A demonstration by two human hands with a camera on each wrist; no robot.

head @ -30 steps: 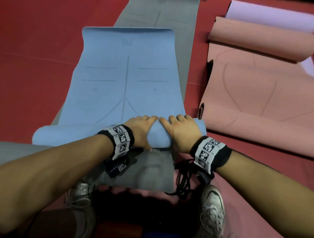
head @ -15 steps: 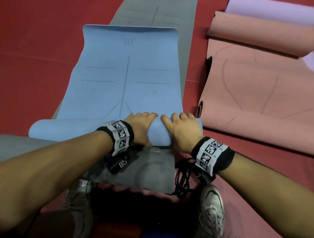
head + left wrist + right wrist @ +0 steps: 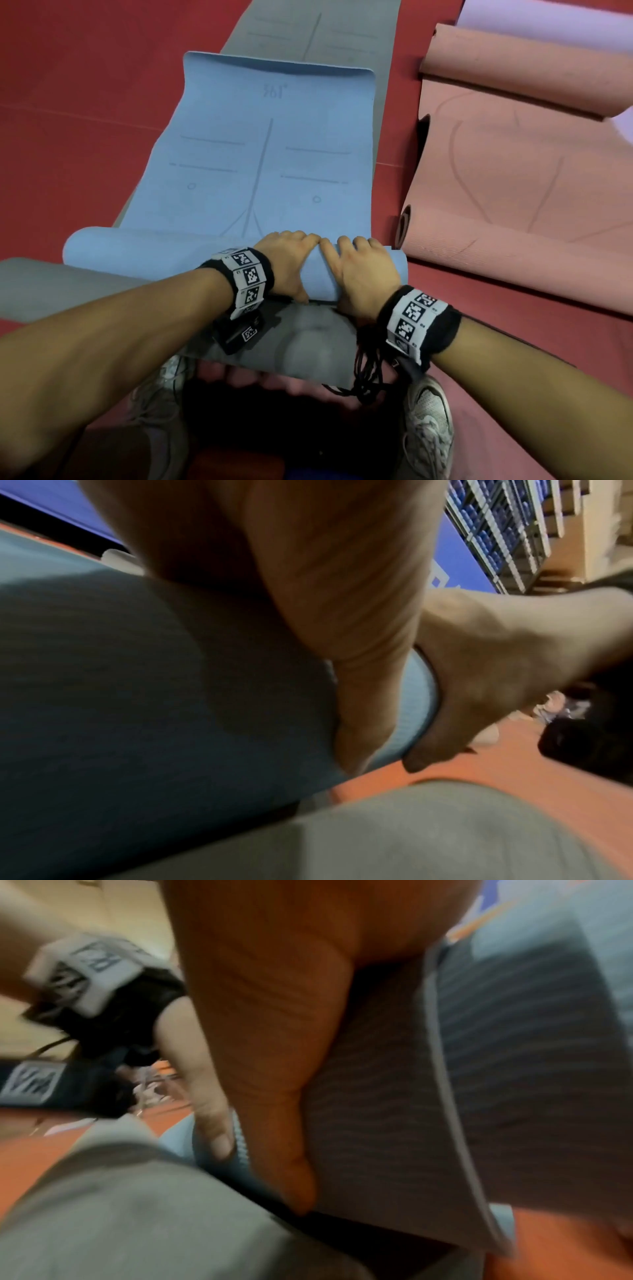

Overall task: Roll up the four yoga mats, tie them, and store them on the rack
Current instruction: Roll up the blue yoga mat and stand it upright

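A blue yoga mat (image 3: 260, 164) lies lengthwise over a grey mat (image 3: 308, 346), its near end wound into a thick roll (image 3: 137, 250). Both hands sit side by side on the right part of that roll. My left hand (image 3: 287, 260) curls its fingers over the top, thumb behind. My right hand (image 3: 359, 274) grips the same way near the roll's right end. The left wrist view shows the left thumb (image 3: 369, 696) against the roll (image 3: 137, 696). In the right wrist view the right thumb (image 3: 274, 1069) presses the roll's layered end (image 3: 514, 1069).
A pink mat (image 3: 513, 188) with both ends curled lies on the red floor to the right, a lilac mat (image 3: 548, 20) beyond it. My shoes (image 3: 428, 428) stand at the grey mat's near edge beside black cables (image 3: 368, 370). Metal shelving (image 3: 496, 520) stands far off.
The blue roll has moved forward, away from me, taking up more of the flat mat. Both hands stayed on it and travelled with it.
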